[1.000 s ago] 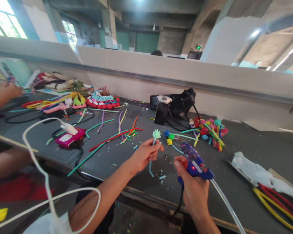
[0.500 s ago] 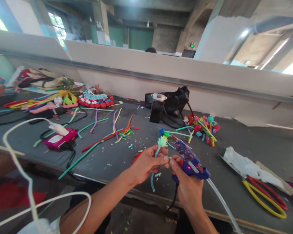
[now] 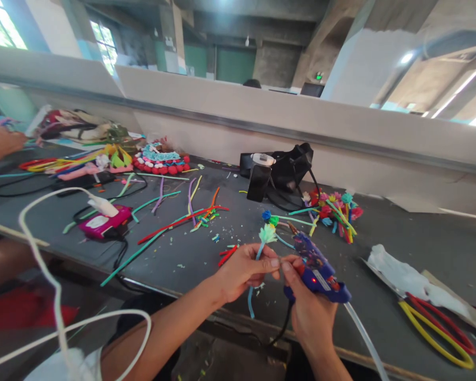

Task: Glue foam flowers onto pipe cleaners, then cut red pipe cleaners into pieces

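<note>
Between the fingers of my left hand [image 3: 248,269] is a pipe-cleaner flower with a pale green head [image 3: 267,233] and a light blue stem [image 3: 251,304] hanging below. My right hand [image 3: 311,312] is wrapped round a blue hot glue gun [image 3: 321,283], its red light lit and a clear glue stick [image 3: 363,333] coming out of its back end. The thumb and fingertips of both hands meet in a pinch; whatever lies between them is too small to make out. Just beyond are small blue and green pompom-like heads [image 3: 270,217] on stems.
Pipe cleaners [image 3: 170,225] and scraps lie left of centre. A bunch of fuzzy flowers [image 3: 337,211] is at right, scissors [image 3: 436,328] nearer. A black bag [image 3: 289,164] stands at the back, a pink power strip [image 3: 105,222] at left. Another person's hand [image 3: 2,143] shows far left.
The view has shifted slightly, so everything sits a little further right. Both hands keep their hold, fingertips still together. The other person's hand at far left has come further into view.
</note>
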`<control>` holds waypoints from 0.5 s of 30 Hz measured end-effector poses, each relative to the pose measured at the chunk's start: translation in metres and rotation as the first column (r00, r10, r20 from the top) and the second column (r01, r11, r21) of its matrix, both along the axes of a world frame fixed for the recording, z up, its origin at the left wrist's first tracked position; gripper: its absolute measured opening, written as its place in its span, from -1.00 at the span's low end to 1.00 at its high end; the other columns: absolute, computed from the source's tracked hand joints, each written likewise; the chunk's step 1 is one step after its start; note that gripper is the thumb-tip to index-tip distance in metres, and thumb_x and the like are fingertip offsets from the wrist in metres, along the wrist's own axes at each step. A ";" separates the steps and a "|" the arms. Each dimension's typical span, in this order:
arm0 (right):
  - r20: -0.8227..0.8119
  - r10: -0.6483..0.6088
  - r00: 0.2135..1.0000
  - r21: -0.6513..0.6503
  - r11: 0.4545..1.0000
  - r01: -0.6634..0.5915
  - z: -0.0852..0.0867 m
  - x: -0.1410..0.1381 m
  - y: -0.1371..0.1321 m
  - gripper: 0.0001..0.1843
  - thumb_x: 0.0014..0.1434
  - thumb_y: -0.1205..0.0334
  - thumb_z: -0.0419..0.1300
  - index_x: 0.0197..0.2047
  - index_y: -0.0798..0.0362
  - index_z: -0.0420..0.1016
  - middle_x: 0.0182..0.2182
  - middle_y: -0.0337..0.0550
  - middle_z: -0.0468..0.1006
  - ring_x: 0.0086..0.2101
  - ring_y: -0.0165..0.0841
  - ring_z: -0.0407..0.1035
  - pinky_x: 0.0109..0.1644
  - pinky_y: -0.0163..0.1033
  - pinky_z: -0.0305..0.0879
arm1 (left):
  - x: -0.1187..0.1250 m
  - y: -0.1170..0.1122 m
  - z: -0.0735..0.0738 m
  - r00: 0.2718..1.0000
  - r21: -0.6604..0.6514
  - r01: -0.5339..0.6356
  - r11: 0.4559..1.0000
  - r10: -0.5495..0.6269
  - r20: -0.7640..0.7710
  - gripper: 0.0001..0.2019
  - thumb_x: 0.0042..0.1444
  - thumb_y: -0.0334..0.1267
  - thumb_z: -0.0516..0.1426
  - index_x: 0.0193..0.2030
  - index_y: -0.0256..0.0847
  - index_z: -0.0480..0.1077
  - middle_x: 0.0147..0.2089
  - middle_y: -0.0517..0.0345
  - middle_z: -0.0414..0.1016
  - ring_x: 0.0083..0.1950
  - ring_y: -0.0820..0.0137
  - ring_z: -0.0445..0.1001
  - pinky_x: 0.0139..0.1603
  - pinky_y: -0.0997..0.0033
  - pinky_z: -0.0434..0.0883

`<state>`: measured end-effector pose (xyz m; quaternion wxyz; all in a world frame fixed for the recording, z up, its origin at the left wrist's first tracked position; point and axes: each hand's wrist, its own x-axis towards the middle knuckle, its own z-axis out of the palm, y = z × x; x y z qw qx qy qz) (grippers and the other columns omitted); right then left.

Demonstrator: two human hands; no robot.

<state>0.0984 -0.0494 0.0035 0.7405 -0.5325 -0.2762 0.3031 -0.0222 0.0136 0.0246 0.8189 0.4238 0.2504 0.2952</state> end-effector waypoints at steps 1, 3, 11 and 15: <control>0.006 0.016 1.000 0.003 1.000 -0.016 0.000 0.001 0.000 -0.72 -0.14 0.18 0.47 -0.39 0.08 0.52 -0.40 -0.22 0.57 -0.39 -0.35 0.43 -0.26 -0.22 0.38 | 0.000 0.000 0.000 1.000 -0.003 0.003 1.000 -0.003 -0.008 -0.67 -0.09 -0.13 0.38 -0.33 -0.24 0.36 -0.49 0.21 0.49 -0.66 0.68 0.00 -0.63 0.54 -0.15; 0.034 0.028 0.999 0.002 1.000 -0.028 0.003 0.003 0.001 -0.74 -0.12 0.18 0.46 -0.41 0.09 0.50 -0.43 -0.23 0.55 -0.43 -0.38 0.40 -0.31 -0.25 0.35 | 0.000 0.000 -0.001 1.000 -0.004 0.003 1.000 -0.003 -0.010 -0.66 -0.09 -0.13 0.38 -0.33 -0.24 0.36 -0.49 0.22 0.49 -0.67 0.69 -0.02 -0.64 0.54 -0.15; 0.030 -0.139 0.990 0.168 0.977 0.132 0.012 0.013 0.006 -0.76 -0.08 0.27 0.44 -0.43 0.09 0.44 -0.42 -0.25 0.50 -0.50 -0.48 0.27 -0.45 -0.33 0.20 | 0.001 0.002 -0.009 1.000 -0.061 -0.023 0.998 0.022 -0.013 -0.69 -0.08 -0.15 0.37 -0.34 -0.28 0.39 -0.49 0.20 0.48 -0.69 0.72 -0.06 -0.64 0.54 -0.19; 0.158 -0.142 0.977 0.131 0.984 0.122 0.003 0.008 0.004 -0.75 -0.04 0.19 0.42 -0.40 0.08 0.44 -0.38 -0.21 0.53 -0.38 -0.38 0.39 -0.26 -0.24 0.35 | 0.006 -0.005 -0.011 1.000 -0.120 -0.008 0.993 0.011 0.028 -0.71 -0.05 -0.14 0.36 -0.39 -0.30 0.41 -0.50 0.25 0.41 -0.68 0.73 -0.07 -0.64 0.53 -0.21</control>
